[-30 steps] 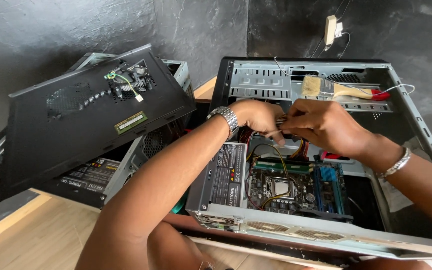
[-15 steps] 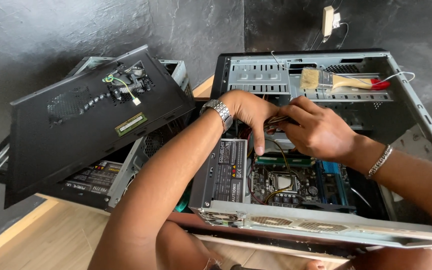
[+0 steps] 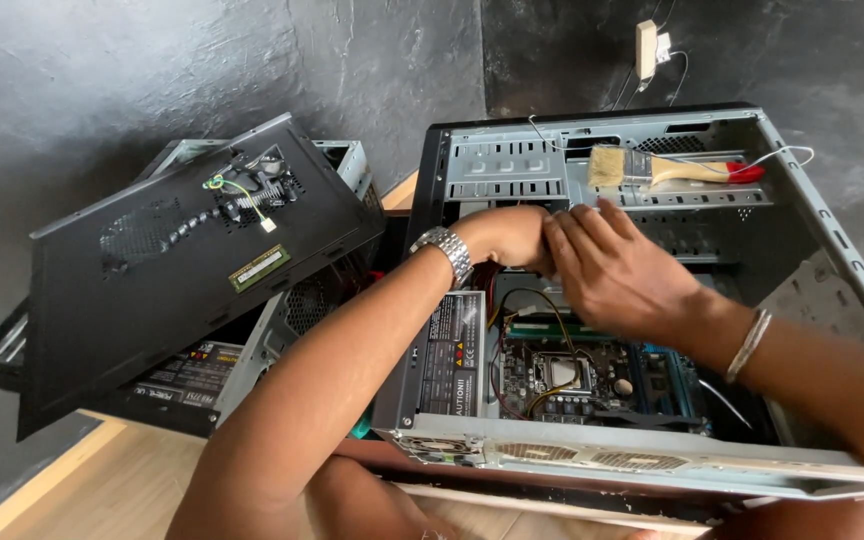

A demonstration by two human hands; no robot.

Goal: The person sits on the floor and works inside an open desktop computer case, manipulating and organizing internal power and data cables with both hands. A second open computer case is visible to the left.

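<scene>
Both hands reach into an open grey computer case (image 3: 832, 240) lying on its side. My left hand (image 3: 507, 238), with a metal watch on the wrist, curls its fingers down among the cables above the motherboard (image 3: 562, 375); what it grips is hidden. My right hand (image 3: 617, 270), a bangle on its wrist, lies over the same spot with fingers pointing left, touching the left hand. Its palm side is hidden. A grey power supply (image 3: 447, 355) sits just below the left wrist.
A paintbrush (image 3: 667, 170) with a wooden and red handle rests on the drive bay. A black side panel (image 3: 177, 265) with a memory stick and small parts on it leans over another case at the left. Dark walls stand behind; wooden floor lies below.
Both hands have shifted slightly up and left inside the case. The right hand's fingers have straightened and now lie over the left hand's fingers.
</scene>
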